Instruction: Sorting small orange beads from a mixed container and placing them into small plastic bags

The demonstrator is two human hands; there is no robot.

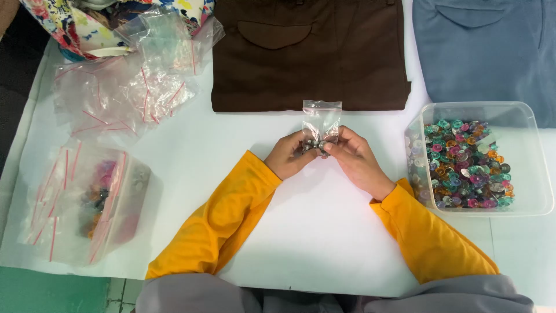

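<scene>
Holding small clear zip bag [321,124] at centre of white tabletop [324,232], head view: left hand [288,156] and right hand [356,159] both closed, fingertips pinching bag's lower part, where small dark and silvery pieces sit. Bag upright, top edge near brown folded garment [310,55]. Clear plastic tub [521,159] of coloured buttons just right of right hand. Blue garment [492,52] beyond tub. Loose empty zip bags [124,93] far left; second container with filled bags [92,203] near left.
</scene>
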